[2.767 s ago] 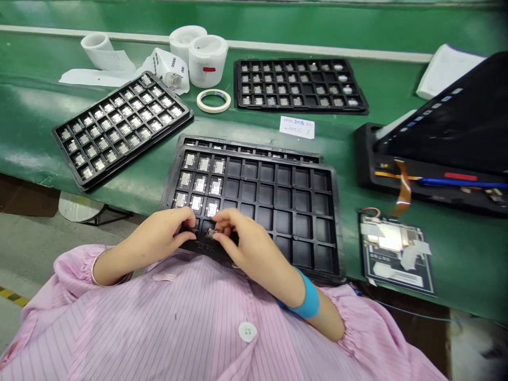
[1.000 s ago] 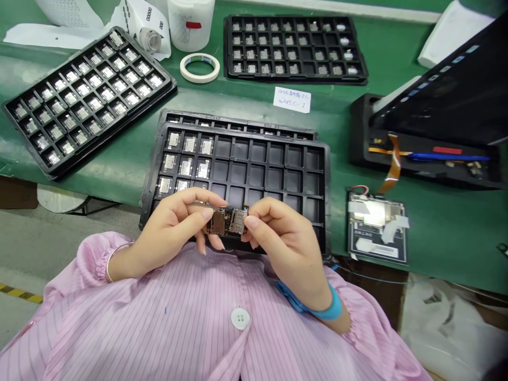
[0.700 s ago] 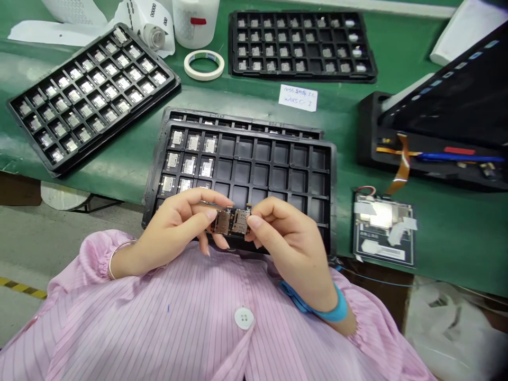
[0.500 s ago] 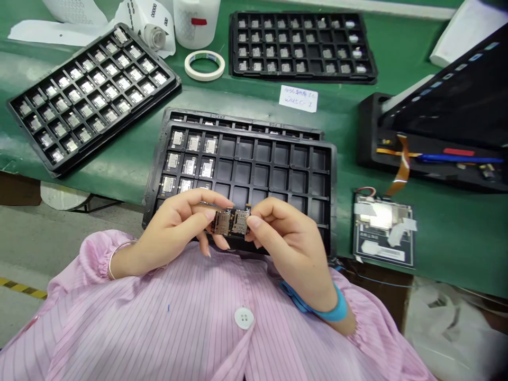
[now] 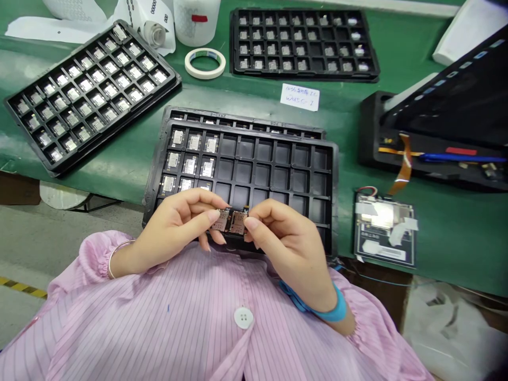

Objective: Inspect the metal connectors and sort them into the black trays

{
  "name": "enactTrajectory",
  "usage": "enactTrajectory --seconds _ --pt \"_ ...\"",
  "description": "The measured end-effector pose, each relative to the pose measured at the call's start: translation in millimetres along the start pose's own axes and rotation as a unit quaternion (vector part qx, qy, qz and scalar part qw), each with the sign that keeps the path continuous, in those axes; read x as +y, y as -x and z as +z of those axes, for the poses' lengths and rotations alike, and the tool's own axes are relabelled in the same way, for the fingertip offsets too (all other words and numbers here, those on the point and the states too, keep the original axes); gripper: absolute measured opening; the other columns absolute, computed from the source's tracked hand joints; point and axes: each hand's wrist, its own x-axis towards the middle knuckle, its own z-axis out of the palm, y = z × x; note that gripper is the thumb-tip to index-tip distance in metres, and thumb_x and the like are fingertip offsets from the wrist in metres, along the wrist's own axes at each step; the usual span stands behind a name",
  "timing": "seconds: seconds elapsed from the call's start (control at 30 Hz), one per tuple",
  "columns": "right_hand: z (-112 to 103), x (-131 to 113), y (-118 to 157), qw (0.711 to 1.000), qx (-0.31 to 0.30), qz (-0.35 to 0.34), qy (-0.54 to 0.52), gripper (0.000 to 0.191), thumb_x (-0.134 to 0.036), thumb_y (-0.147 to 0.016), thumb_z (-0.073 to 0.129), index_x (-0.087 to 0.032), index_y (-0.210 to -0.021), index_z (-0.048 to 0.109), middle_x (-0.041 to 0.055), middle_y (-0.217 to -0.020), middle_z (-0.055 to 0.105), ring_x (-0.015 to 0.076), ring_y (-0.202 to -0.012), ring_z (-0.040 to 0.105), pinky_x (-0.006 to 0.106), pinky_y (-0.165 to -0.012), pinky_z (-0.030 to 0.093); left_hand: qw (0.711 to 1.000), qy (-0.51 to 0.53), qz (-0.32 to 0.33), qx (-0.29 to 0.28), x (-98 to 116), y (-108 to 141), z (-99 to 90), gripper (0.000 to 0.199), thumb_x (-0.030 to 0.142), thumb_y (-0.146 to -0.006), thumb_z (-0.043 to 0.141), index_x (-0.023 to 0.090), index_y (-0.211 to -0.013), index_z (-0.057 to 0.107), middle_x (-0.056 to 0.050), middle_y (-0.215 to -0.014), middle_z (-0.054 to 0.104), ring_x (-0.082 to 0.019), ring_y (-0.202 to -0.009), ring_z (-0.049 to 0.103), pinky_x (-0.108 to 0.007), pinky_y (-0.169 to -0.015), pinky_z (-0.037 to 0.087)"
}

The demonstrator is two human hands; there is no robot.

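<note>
Between my two hands is a small circuit board with two metal card sockets side by side. I cannot tell whether it is one piece or two boards held edge to edge. My left hand pinches its left end with thumb and index finger, the other fingers loosely curled underneath. My right hand grips the right end the same way. Both hands are over the near edge of a black compartment tray. Similar small boards sit in the tray's left columns; my hands hide part of its front row.
Another filled tray lies at the left, and a third at the back. Nearby are a tape roll, a white container and a handwritten label. A taped circuit unit and a propped screen stand at the right.
The circuit board has shifted slightly left and tilted a little in my fingers. My left thumb reaches farther over its left socket. Both hands keep their pinch.
</note>
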Motion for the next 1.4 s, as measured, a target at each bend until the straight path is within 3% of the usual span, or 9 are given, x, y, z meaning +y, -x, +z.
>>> enactTrajectory --seconds 0.17,0.43,0.6,0.77,0.83,0.9,1.1,1.3,1.4 --pt "-16 6 3 0.984 0.044 0.041 0.167 0.02 -0.023 -0.092 0.054 -0.022 -0.072 0.055 -0.0053 -0.056 0.054 0.0107 -0.05 0.049 0.025 -0.05 0.035 0.981 -0.16 0.004 0.109 -4 -3 -3.6 0.012 0.027 -0.089 0.069 0.018 -0.096 0.066 -0.001 -0.088 0.07 -0.013 -0.069 0.071 -0.02 -0.055 0.053" --pt "-12 20 6 0.965 -0.062 0.132 0.217 0.025 -0.031 -0.093 0.056 -0.022 -0.07 0.06 -0.0047 -0.055 0.06 0.0126 -0.049 0.053 0.027 -0.052 0.035 0.893 -0.446 -0.02 0.057 -18 -15 6.6 0.004 0.022 -0.088 0.065 0.021 -0.092 0.066 0.004 -0.076 0.068 -0.012 -0.063 0.055 -0.029 -0.063 0.04" --pt "-13 27 4 0.956 -0.041 0.113 0.268 0.027 -0.036 -0.09 0.064 -0.022 -0.068 0.055 -0.0046 -0.054 0.059 0.014 -0.05 0.053 0.027 -0.05 0.033 0.857 -0.513 0.029 0.047 -16 -14 -1.2 0.007 0.023 -0.086 0.07 0.02 -0.091 0.066 0.002 -0.076 0.059 -0.015 -0.07 0.054 -0.029 -0.064 0.038" --pt "-4 20 -11 0.964 -0.04 0.034 0.259 0.009 -0.026 -0.091 0.064 -0.022 -0.084 0.061 -0.0009 -0.069 0.064 0.0175 -0.063 0.059 0.03 -0.059 0.041 0.822 -0.544 0.053 0.161 6 -10 -31.8 0.01 0.025 -0.088 0.066 0.021 -0.097 0.066 0.0 -0.079 0.058 -0.017 -0.071 0.052 -0.031 -0.067 0.038" --pt "10 15 -22 0.961 -0.043 -0.021 0.273 0.002 -0.019 -0.091 0.062 -0.02 -0.091 0.063 0.0037 -0.082 0.066 0.0209 -0.075 0.061 0.033 -0.068 0.046 0.798 -0.583 0.042 0.148 15 -13 -42.9 0.012 0.025 -0.088 0.065 0.021 -0.099 0.065 -0.002 -0.084 0.058 -0.019 -0.075 0.054 -0.032 -0.068 0.038" --pt "25 12 -34 0.954 -0.053 -0.072 0.286 0.01 -0.013 -0.091 0.059 -0.019 -0.098 0.064 0.0086 -0.096 0.064 0.0243 -0.089 0.061 0.037 -0.077 0.049 0.783 -0.613 0.034 0.102 21 -19 -50.5 0.013 0.023 -0.086 0.065 0.021 -0.1 0.065 -0.003 -0.088 0.058 -0.02 -0.079 0.055 -0.033 -0.069 0.038" --pt "48 14 -51 0.944 -0.036 -0.08 0.317 0.011 -0.011 -0.091 0.058 -0.015 -0.101 0.062 0.014 -0.104 0.059 0.0292 -0.1 0.057 0.042 -0.083 0.051 0.772 -0.634 0.031 0.026 23 -39 -58.7 0.012 0.022 -0.083 0.065 0.02 -0.094 0.06 -0.002 -0.085 0.056 -0.02 -0.075 0.054 -0.034 -0.069 0.038" --pt "43 13 -51 0.957 -0.04 -0.064 0.278 0.015 -0.004 -0.087 0.059 -0.018 -0.091 0.055 0.0102 -0.102 0.059 0.0247 -0.094 0.058 0.037 -0.08 0.049 0.767 -0.638 0.065 0.027 23 -34 -55.6 0.016 0.018 -0.081 0.068 0.02 -0.091 0.055 -0.002 -0.093 0.06 -0.018 -0.077 0.054 -0.031 -0.067 0.037" --pt "37 14 -49 0.976 -0.051 -0.041 0.209 0.02 -0.002 -0.087 0.054 -0.02 -0.096 0.053 0.0041 -0.091 0.062 0.0195 -0.081 0.058 0.035 -0.074 0.047 0.795 -0.602 0.068 0.043 23 -32 -53.5 0.011 0.016 -0.081 0.067 0.02 -0.084 0.057 0.002 -0.077 0.059 -0.014 -0.066 0.051 -0.028 -0.061 0.035"
